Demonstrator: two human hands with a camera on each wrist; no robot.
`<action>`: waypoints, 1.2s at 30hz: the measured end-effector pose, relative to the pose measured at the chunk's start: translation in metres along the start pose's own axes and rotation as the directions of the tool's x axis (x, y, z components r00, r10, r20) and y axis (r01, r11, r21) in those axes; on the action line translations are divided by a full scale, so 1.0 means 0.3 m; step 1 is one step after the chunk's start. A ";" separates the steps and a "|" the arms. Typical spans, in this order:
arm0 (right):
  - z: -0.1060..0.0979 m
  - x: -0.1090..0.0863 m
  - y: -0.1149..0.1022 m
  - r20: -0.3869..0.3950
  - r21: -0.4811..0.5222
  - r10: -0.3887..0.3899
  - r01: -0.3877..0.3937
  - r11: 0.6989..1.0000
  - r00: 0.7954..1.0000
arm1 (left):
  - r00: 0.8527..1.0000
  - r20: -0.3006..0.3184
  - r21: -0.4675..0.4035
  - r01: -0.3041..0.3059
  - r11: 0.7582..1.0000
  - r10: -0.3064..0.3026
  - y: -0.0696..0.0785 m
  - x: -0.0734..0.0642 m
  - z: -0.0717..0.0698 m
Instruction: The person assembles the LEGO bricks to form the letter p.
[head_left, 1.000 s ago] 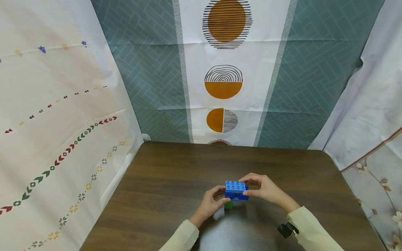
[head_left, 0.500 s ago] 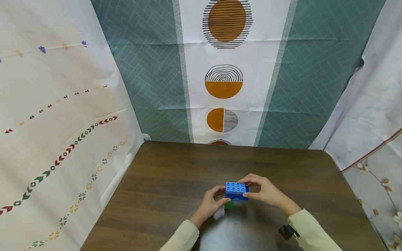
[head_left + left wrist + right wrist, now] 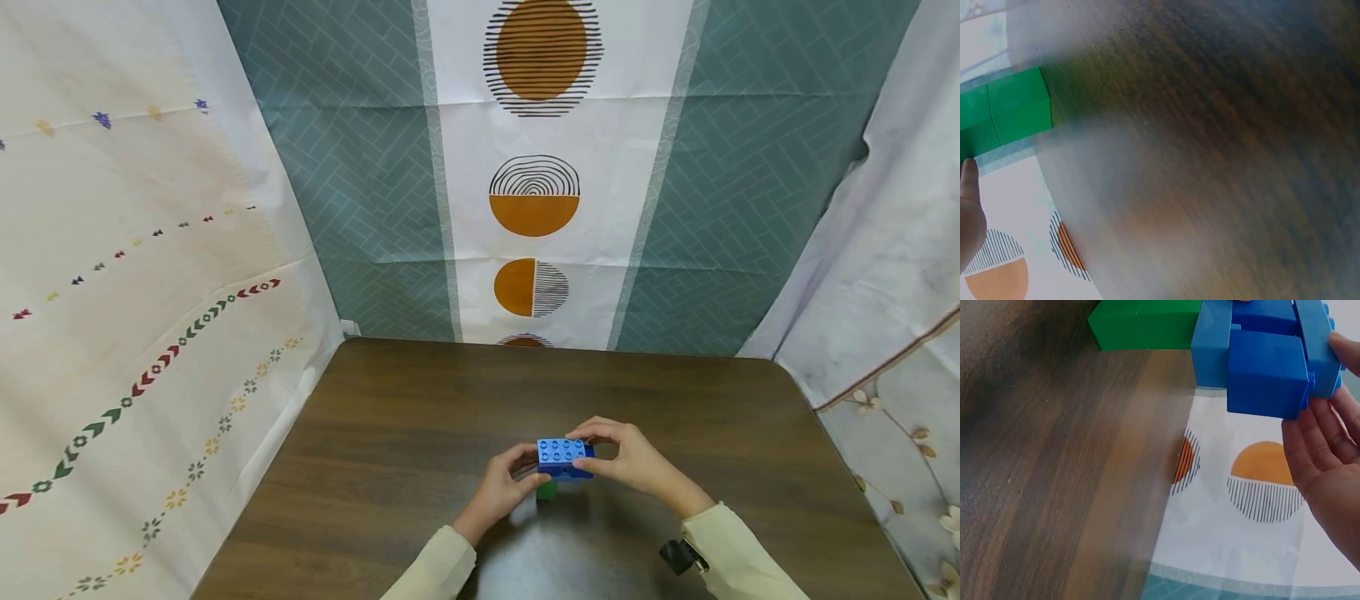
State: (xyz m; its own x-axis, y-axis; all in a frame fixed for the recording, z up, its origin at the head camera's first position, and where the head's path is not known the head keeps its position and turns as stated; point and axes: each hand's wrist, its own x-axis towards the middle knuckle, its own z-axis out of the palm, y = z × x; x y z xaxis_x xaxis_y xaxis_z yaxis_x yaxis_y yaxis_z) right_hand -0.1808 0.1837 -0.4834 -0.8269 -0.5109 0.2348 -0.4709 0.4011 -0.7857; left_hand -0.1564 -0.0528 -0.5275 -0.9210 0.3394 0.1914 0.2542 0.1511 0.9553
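A stack of toy building bricks stands above the table between both hands. Its top is a light blue studded brick (image 3: 561, 451), which my right hand (image 3: 628, 458) pinches between thumb and fingers. In the right wrist view, dark blue bricks (image 3: 1266, 372) lie between that brick and another light blue brick (image 3: 1212, 347). Green bricks (image 3: 1147, 325) form the stack's lower end. My left hand (image 3: 504, 482) grips the stack from the left, thumb in front. The left wrist view has a fingertip (image 3: 969, 172) at the edge of a green brick (image 3: 1021, 103).
The dark wooden table (image 3: 420, 400) extends around the hands. A patterned curtain (image 3: 360, 208) hangs behind its far edge, with pale cloths (image 3: 150, 250) along the sides. A small black device (image 3: 678, 556) sits at the right sleeve.
The top light blue brick has moved slightly down, closer onto the dark blue bricks. My right hand has shifted slightly left with it. The left hand has stayed in place.
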 end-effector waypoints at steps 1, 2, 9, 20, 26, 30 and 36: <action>0.000 -0.001 0.000 -0.004 -0.002 0.001 -0.001 1.000 1.000 | 1.000 0.001 -0.004 -0.005 1.000 0.005 -0.001 0.000 0.000; 0.000 -0.002 -0.001 -0.008 -0.004 0.000 0.000 1.000 1.000 | 1.000 0.002 -0.009 -0.008 1.000 0.008 -0.002 0.001 0.001; 0.001 0.000 -0.008 -0.016 -0.013 -0.016 0.016 1.000 1.000 | 1.000 -0.006 -0.009 -0.029 1.000 0.029 -0.001 0.002 0.001; -0.002 0.009 -0.013 -0.002 -0.041 -0.015 0.015 0.999 1.000 | 1.000 -0.006 0.016 -0.009 1.000 0.009 -0.042 0.008 0.003; -0.005 0.008 -0.022 0.003 -0.070 -0.012 0.012 0.997 1.000 | 1.000 -0.008 0.027 0.010 1.000 -0.010 -0.112 0.015 0.009; 0.000 0.007 -0.030 0.000 -0.097 -0.019 0.019 0.995 1.000 | 1.000 -0.007 0.014 -0.005 1.000 0.005 -0.119 0.013 0.006; 0.020 0.004 -0.032 -0.001 -0.069 -0.031 0.031 0.997 1.000 | 1.000 0.002 0.022 0.012 1.000 -0.012 -0.047 0.006 0.003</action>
State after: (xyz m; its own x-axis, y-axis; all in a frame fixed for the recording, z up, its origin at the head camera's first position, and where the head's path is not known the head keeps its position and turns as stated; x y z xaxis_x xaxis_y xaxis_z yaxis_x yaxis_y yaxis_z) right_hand -0.1754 0.1745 -0.4791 -0.8124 -0.5222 0.2595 -0.5160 0.4365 -0.7370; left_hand -0.1615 -0.0535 -0.5408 -0.9234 0.3392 0.1794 0.2495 0.1757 0.9523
